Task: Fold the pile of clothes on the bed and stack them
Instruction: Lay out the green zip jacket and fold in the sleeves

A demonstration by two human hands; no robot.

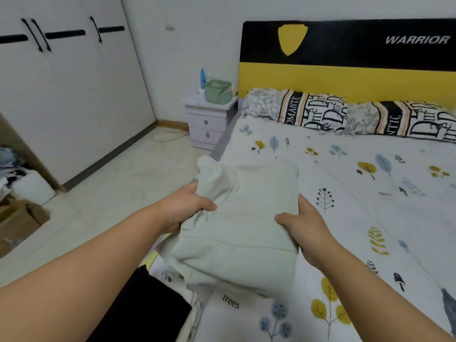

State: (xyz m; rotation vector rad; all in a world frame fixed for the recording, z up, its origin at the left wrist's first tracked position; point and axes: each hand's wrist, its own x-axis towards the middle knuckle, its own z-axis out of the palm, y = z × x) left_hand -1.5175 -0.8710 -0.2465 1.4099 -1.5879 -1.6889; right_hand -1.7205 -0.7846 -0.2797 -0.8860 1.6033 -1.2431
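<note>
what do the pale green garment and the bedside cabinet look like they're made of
Pale green folded garment: soft matte knit, probably cotton jersey; it creases and sags between the left hand and right hand. Small white bedside cabinet: looks like painted wood or board, with smooth flat faces.

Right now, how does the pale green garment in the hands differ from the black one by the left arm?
The pale green garment is lifted and gripped by the left hand and right hand; the black garment lies untouched at the bed's edge. One is light, the other dark.
</note>
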